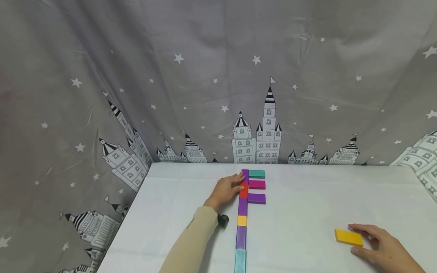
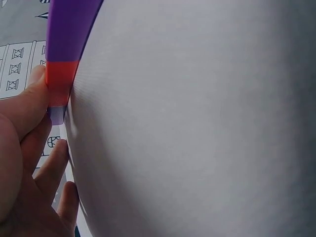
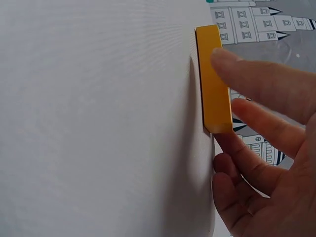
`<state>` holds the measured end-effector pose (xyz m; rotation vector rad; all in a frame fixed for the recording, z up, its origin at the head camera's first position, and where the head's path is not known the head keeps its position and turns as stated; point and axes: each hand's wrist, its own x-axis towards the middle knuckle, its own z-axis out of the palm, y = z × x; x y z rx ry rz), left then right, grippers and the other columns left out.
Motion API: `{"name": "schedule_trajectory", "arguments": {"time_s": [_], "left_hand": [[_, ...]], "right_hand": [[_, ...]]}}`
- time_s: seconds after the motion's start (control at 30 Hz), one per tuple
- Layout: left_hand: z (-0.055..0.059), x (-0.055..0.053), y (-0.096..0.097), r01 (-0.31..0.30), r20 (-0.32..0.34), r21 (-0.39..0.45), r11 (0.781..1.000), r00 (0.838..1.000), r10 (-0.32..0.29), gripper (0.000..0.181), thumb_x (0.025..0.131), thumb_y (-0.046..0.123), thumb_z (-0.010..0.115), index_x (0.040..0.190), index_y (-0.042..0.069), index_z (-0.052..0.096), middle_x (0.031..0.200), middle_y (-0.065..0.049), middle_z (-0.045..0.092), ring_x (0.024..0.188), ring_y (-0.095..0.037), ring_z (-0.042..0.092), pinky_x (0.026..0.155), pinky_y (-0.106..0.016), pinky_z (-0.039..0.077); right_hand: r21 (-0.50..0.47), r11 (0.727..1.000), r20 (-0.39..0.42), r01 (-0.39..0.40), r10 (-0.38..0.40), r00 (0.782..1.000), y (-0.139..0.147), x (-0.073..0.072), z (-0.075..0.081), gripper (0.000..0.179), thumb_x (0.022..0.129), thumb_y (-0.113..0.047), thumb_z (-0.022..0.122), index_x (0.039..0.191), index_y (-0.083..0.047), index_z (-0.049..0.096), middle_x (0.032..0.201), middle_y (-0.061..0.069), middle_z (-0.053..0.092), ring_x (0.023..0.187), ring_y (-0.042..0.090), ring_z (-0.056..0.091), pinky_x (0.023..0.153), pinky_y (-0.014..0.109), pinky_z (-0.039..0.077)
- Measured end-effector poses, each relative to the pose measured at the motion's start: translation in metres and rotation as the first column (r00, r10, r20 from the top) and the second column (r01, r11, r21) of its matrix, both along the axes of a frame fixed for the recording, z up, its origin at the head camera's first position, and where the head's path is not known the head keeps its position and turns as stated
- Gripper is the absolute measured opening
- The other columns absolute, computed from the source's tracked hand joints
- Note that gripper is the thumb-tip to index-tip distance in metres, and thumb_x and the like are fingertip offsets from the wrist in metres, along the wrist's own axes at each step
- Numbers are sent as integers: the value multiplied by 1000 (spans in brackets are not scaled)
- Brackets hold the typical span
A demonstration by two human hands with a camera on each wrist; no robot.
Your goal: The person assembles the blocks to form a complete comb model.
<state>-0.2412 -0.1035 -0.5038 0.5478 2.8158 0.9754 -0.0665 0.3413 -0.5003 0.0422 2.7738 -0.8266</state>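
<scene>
A column of rectangular blocks runs up the table. My left hand (image 1: 225,190) lies at its far end, with the thumb at the red block (image 1: 244,190) and fingertips at the top purple block (image 1: 245,175). In the left wrist view the thumb touches the red block (image 2: 61,84), and the other fingers are spread. A yellow block (image 1: 348,237) lies flat at the right. My right hand (image 1: 385,246) is around its right end, thumb and index finger apart on either side. The right wrist view shows the thumb overlapping the yellow block (image 3: 214,84); contact is unclear.
Teal (image 1: 257,174), magenta (image 1: 257,185) and purple (image 1: 257,198) blocks stick out rightward from the column. Nearer me, the column holds more purple, a small yellow (image 1: 242,221) and a light-blue block (image 1: 240,261). A grey castle-print curtain (image 1: 205,94) hangs behind the white table (image 1: 293,212).
</scene>
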Motion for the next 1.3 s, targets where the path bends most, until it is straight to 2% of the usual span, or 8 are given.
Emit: {"name": "schedule_trajectory", "arguments": {"time_s": [0.4, 0.6, 0.7, 0.77, 0.87, 1.0, 1.17, 1.3], "left_hand": [[3, 2, -1, 8, -14, -6, 1000, 1000, -9, 51, 94, 25, 71, 142, 16, 58, 151, 7, 49, 142, -21, 44, 118, -48, 31], [2, 2, -1, 7, -3, -8, 1000, 1000, -7, 51, 94, 25, 71, 143, 17, 56, 151, 7, 48, 142, -21, 43, 118, -49, 31], [4, 3, -1, 7, 4, 2, 1000, 1000, -7, 52, 94, 25, 71, 143, 17, 56, 151, 7, 48, 143, -21, 42, 118, -49, 31], [6, 3, -1, 9, 2, 4, 1000, 1000, -9, 51, 94, 25, 71, 143, 17, 56, 151, 7, 48, 142, -22, 43, 118, -49, 31], [7, 3, -1, 13, -6, 3, 1000, 1000, -13, 51, 94, 25, 71, 142, 16, 57, 151, 6, 49, 142, -22, 43, 118, -49, 31], [7, 2, -1, 12, -9, 6, 1000, 1000, -12, 51, 94, 24, 71, 142, 16, 57, 151, 6, 49, 142, -23, 43, 118, -49, 31], [6, 1, -1, 14, -9, 6, 1000, 1000, -14, 51, 94, 25, 72, 142, 16, 57, 151, 6, 49, 142, -22, 43, 118, -49, 31], [6, 1, -1, 17, -9, 1, 1000, 1000, -17, 51, 94, 25, 71, 142, 16, 57, 151, 6, 48, 142, -22, 43, 118, -49, 30]], "right_hand": [[42, 999, 15, 13, -14, 1000, 8, -3, -8, 61, 77, -38, 85, 120, 1, 67, 121, 28, 62, 106, 45, 59, 86, 56, 54], [30, 999, 64, 35, -37, 997, 6, -3, -7, 65, 78, -42, 84, 121, 3, 66, 122, 31, 59, 105, 44, 58, 87, 57, 53], [28, 999, 44, 44, -45, 998, 3, -2, -4, 65, 79, -42, 84, 122, 3, 66, 123, 33, 59, 104, 44, 58, 86, 57, 53], [30, 998, 9, 47, -48, 999, 1, -1, -2, 62, 80, -41, 83, 122, 2, 67, 121, 31, 61, 102, 40, 59, 84, 53, 55], [27, 999, -71, 47, -45, 996, -1, 1, 1, 57, 81, -39, 83, 121, -2, 68, 113, 20, 66, 94, 22, 60, 78, 34, 55], [-10, 1000, -241, 21, -23, 970, -5, 6, 2, 44, 81, -30, 85, 118, -11, 71, 109, 5, 68, 84, -2, 51, 67, 14, 45], [-47, 999, -379, -12, -7, 926, -14, 5, 2, 38, 76, -19, 88, 111, -14, 73, 103, 1, 70, 80, -5, 51, 66, 10, 43], [-46, 999, -374, -21, 3, 927, -21, 0, 5, 40, 75, -18, 89, 112, -13, 73, 105, 5, 70, 79, -4, 51, 66, 15, 48]]}}
